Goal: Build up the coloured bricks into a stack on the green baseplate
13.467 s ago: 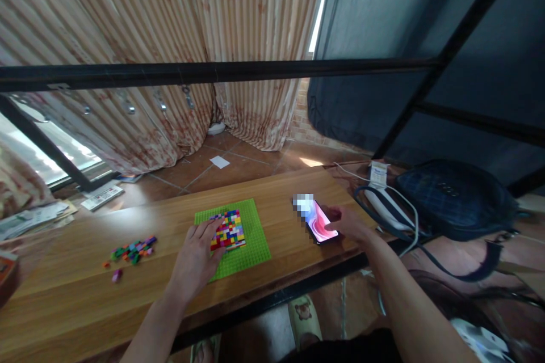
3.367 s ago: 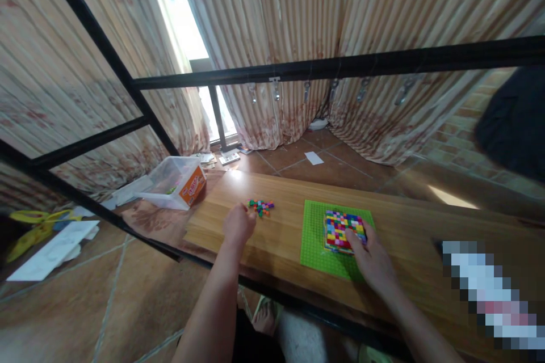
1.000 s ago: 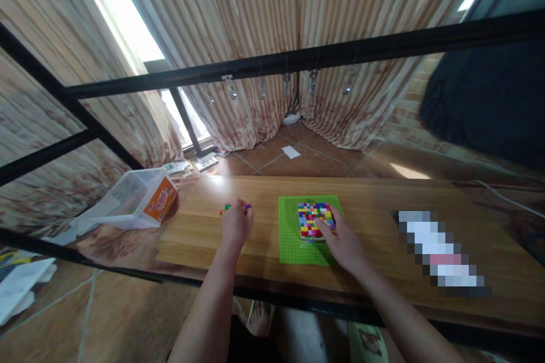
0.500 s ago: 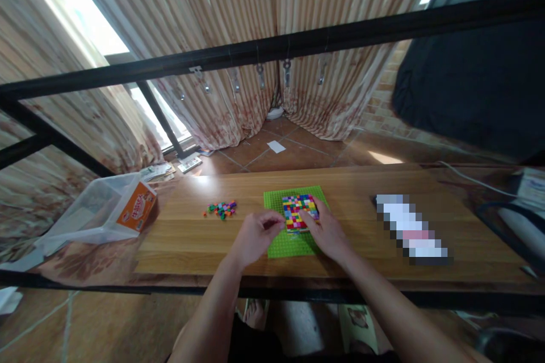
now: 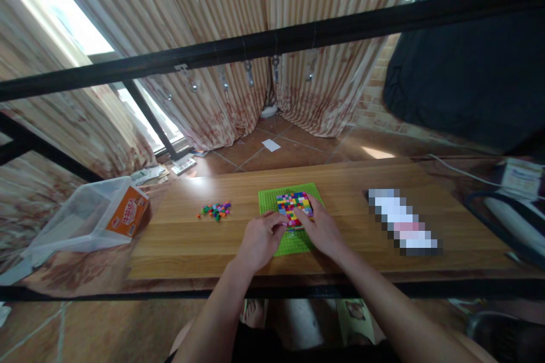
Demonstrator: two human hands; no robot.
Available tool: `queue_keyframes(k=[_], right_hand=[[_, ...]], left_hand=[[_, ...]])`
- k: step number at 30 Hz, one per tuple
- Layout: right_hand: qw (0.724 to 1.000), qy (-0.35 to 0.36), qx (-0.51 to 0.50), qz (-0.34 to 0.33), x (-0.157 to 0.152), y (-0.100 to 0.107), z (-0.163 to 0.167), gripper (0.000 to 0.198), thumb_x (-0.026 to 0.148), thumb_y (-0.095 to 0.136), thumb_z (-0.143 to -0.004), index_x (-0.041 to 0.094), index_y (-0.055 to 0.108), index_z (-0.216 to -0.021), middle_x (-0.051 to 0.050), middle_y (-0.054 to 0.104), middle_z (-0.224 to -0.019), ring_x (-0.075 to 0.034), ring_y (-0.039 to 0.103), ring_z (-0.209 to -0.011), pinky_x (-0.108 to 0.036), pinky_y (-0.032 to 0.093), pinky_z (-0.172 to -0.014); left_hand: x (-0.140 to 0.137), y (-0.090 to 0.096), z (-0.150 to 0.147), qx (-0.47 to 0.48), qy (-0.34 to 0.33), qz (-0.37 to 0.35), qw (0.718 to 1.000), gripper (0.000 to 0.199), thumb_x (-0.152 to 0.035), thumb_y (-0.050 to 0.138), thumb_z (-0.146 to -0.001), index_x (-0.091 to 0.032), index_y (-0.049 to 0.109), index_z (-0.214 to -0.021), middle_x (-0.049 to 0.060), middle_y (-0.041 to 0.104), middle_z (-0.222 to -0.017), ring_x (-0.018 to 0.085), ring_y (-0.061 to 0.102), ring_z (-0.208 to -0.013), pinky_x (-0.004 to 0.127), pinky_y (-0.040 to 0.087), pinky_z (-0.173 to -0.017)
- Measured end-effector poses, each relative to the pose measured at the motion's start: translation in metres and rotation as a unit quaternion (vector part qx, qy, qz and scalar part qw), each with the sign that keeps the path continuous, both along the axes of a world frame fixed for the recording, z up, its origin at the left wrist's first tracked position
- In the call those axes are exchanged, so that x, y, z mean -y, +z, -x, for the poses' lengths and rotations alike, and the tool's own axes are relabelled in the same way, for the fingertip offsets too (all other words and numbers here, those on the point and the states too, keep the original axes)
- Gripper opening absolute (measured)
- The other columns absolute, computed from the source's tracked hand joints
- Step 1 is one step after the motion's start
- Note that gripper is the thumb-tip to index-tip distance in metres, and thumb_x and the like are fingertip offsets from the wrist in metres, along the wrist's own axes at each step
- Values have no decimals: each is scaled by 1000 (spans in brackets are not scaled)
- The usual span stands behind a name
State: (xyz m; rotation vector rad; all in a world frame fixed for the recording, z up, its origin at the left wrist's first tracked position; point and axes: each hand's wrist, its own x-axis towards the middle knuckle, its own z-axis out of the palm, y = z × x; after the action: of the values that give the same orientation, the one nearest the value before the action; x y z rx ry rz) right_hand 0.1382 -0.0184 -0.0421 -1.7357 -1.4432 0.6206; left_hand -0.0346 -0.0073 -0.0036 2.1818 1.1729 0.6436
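A square block of small multicoloured toy bricks (image 5: pixel 293 201) sits on the green studded baseplate (image 5: pixel 267 199), which lies on the wooden tabletop (image 5: pixel 179 249). The right hand (image 5: pixel 324 231) grips the block's right side, thumb across the top; that hand hides the block's near right part and the baseplate beyond it. The left hand (image 5: pixel 260 239) is at the block's near left corner, thumb and forefinger tips drawn close together; whether a brick is pinched between them cannot be told, and its other fingers are tucked out of sight. Loose bricks (image 5: pixel 218 211) lie heaped to the left, too small to count. Farther left stands a translucent plastic bin (image 5: pixel 80 218), its contents unclear. On the right, the phone (image 5: pixel 404 221) is mostly pixelated, its screen unreadable. A slipper (image 5: pixel 355 317) below is cut off by the lower edge.
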Motion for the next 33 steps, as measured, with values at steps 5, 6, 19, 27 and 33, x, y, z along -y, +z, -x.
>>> queue_keyframes(k=[5, 6, 19, 27, 33], right_hand=[[1000, -3, 1, -14, 0, -2, 0, 64, 53, 45, -87, 12, 46, -137, -19, 57, -133, -31, 54, -122, -49, 41, -102], [1000, -4, 1, -15, 0, -3, 0, 64, 53, 45, -87, 13, 47, -137, -19, 58, -133, -30, 54, -122, -49, 41, -102], [1000, -4, 7, -7, 0, -3, -1, 67, 55, 43, -88, 11, 46, -138, -19, 57, -133, -31, 54, -122, -49, 40, -103], [1000, -10, -2, -14, 5, 1, 6, 81, 61, 55, -80, 12, 38, -142, -21, 51, -139, -32, 51, -126, -50, 38, -106], [1000, -24, -4, -1, 6, 1, 11, 94, 59, 68, -67, 17, 34, -144, -19, 47, -143, -36, 48, -129, -52, 39, -105]], left_hand=[[2, -2, -5, -47, 32, -22, 998, 16, -20, 53, -88, -23, 68, -88, 1, 69, -89, 13, 63, -81, 23, 46, -74], [2, -3, -5, -54, 37, -25, 998, 15, -20, 52, -88, -23, 67, -89, 0, 69, -89, 13, 63, -82, 23, 47, -74], [4, -7, -10, -104, 82, -31, 991, 25, -23, 57, -86, -24, 57, -111, -1, 69, -85, 14, 66, -78, 25, 47, -72], [5, -7, -13, -128, 94, -41, 986, 30, -25, 58, -86, -24, 54, -116, -1, 69, -86, 16, 67, -82, 25, 46, -71], [5, -8, -14, -141, 102, -54, 983, 21, -25, 52, -89, -23, 54, -110, 1, 70, -88, 16, 67, -81, 25, 45, -69]])
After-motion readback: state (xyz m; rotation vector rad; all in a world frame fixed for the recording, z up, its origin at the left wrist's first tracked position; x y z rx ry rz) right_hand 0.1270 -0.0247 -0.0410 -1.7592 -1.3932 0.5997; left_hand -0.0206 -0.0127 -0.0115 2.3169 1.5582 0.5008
